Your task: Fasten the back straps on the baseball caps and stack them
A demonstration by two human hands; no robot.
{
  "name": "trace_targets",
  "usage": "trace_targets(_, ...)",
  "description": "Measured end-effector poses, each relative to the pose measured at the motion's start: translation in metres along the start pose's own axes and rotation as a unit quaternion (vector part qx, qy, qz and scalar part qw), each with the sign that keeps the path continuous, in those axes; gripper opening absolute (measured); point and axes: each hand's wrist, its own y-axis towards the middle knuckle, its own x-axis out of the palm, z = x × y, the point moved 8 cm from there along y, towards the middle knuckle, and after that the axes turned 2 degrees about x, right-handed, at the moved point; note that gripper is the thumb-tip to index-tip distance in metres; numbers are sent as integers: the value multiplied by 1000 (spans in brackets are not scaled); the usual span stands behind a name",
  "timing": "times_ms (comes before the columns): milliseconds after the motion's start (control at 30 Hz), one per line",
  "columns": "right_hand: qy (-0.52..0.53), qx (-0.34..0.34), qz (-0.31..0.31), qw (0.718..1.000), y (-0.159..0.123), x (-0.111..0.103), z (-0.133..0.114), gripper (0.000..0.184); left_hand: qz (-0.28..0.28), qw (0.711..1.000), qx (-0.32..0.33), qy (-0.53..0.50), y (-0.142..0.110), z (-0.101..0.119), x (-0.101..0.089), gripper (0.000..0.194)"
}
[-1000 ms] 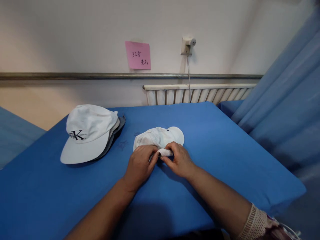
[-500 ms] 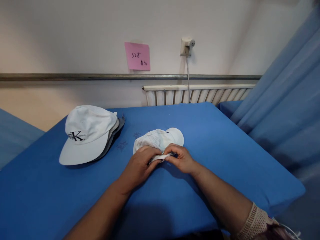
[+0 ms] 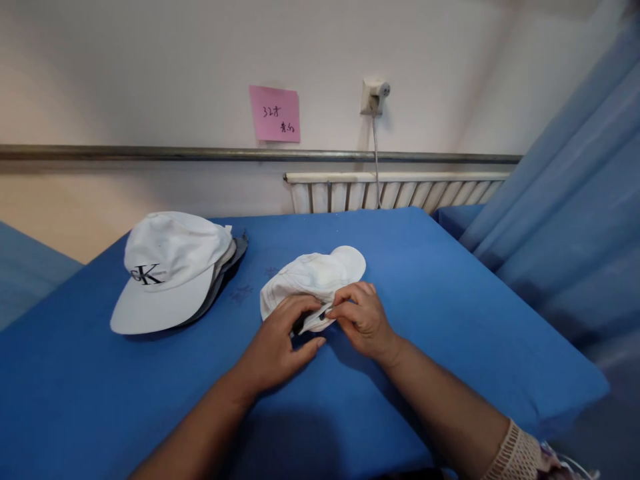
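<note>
A white cap (image 3: 310, 277) lies on its side on the blue-covered bed, its brim pointing to the far right. My right hand (image 3: 363, 320) pinches the near edge of this cap between thumb and fingers, close to a narrow strap and a dark gap. Opposite it, my left hand (image 3: 280, 347) rests its fingers on the cap's near edge, with the thumb held apart below. The inside of the cap is mostly hidden. Off to the left sits another white cap (image 3: 173, 257) with black "CK" letters, stacked on darker caps (image 3: 225, 273).
The blue bed cover (image 3: 450, 320) spreads under everything. Behind it are a radiator (image 3: 400, 190), a metal rail (image 3: 200, 154), a pink note (image 3: 275, 113) and a plugged socket (image 3: 374, 99) with a hanging cord. A blue curtain (image 3: 575, 200) hangs at the right.
My left thumb has come away from the cap's edge, and a dark gap now shows there. The right hand still pinches the edge. The cap has tilted up slightly.
</note>
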Motion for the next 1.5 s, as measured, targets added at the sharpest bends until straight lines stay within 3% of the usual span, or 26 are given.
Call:
trace_targets(200,3,-3,17,1000,-4,1,-2,18,43,993,-92,-60,-5,-17,-1,24)
trace_targets(400,45,-4,12,999,-8,9,-2,18,23,989,-122,-82,-6,-22,8,24)
trace_targets(533,64,-3,8,998,-10,11,-3,20,43,978,-157,-129,-8,-26,10,19)
trace_targets(733,72,-16,17,997,-11,11,-3,23,45,972,-152,-175,-5,-23,6,16)
trace_targets(933,77,-30,17,996,-13,12,-1,26,9,945,-195,-262,-4,-24,9,21)
trace_targets(1167,81,-24,15,996,-11,10,-4,24,90,895,-262,-350,-10,-33,8,18)
trace_targets(1233,80,-29,13,996,-11,10,-6,24,94,899,-266,-334,-11,-35,7,17)
trace_targets(1400,83,-41,13,996,-11,10,-8,24,54,942,-240,-229,-8,-33,4,16)
trace_targets(1500,83,-41,9,996,-12,10,-8,25,31,942,-244,-229,-8,-34,6,17)
